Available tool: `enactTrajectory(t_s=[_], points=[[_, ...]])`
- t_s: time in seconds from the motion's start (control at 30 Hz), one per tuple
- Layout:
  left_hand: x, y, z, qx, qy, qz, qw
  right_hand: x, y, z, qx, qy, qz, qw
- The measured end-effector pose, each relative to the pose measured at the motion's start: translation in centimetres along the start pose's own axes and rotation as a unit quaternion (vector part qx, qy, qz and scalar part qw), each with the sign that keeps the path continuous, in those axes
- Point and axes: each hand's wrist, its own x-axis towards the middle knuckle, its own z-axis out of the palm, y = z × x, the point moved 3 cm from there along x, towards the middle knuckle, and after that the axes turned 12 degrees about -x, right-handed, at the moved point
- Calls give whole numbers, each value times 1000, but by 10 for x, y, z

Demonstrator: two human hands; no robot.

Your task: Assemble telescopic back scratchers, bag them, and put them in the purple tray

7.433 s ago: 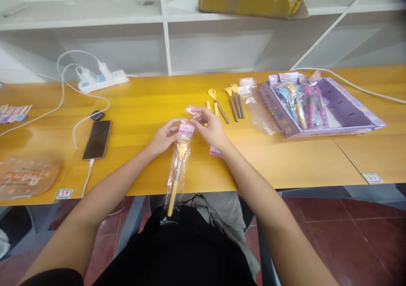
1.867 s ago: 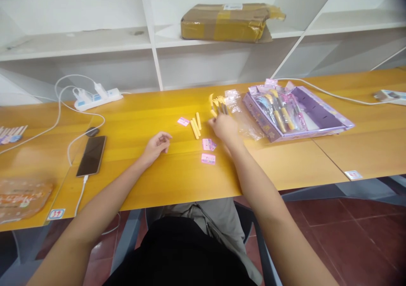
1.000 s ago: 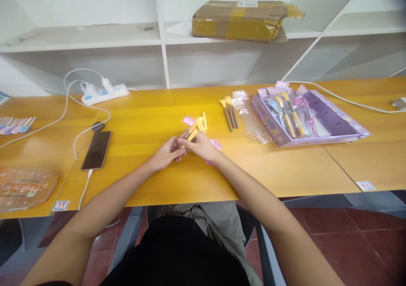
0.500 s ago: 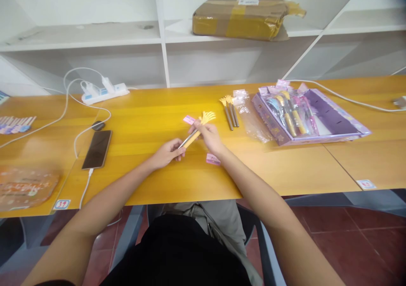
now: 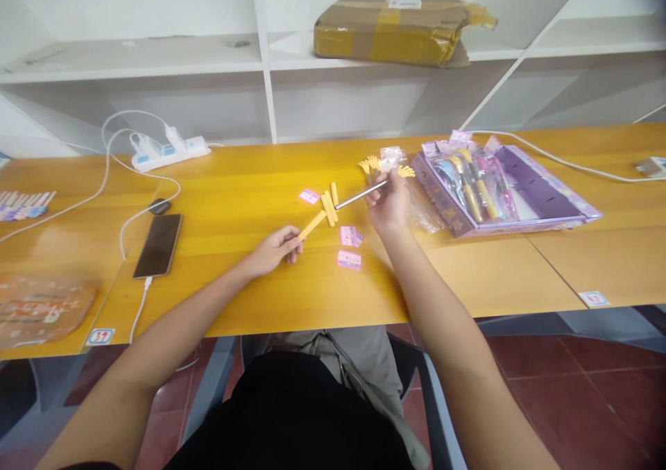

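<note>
My left hand [image 5: 279,249] is closed round the lower end of a yellow handle tube [image 5: 313,225], which points up and right. Several more yellow tubes [image 5: 329,208] lie on the table just past its tip. In my right hand [image 5: 389,203] is a back scratcher [image 5: 361,195] with a thin metal rod and a yellow claw-shaped head. Its rod slants down-left towards the tubes, and the head sticks out beyond my fingers. Other yellow claw heads [image 5: 369,163] show behind that hand, their rods mostly hidden. Pink cards [image 5: 349,259] lie between my arms.
A purple display box [image 5: 541,228] with wrapped back scratchers stands at the right, beside clear plastic wrappers [image 5: 424,210]. On the left are a phone [image 5: 159,246], a power strip [image 5: 174,154] and an orange bag [image 5: 44,310]. A taped carton [image 5: 390,32] sits on the shelf.
My right hand has moved right with the metal rod and claw head, away from the yellow tube in my left hand. The loose tubes and another pink card are now uncovered.
</note>
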Motion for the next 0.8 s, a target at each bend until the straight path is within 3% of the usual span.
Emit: enactTrajectory(t_s=[0.27, 0.8], points=[[0, 2, 1, 18, -5, 2, 1000, -8, 3, 8, -7, -35, 8, 999], [0, 2, 2, 20, -8, 9, 1000, -9, 3, 8, -36, -24, -9, 999]])
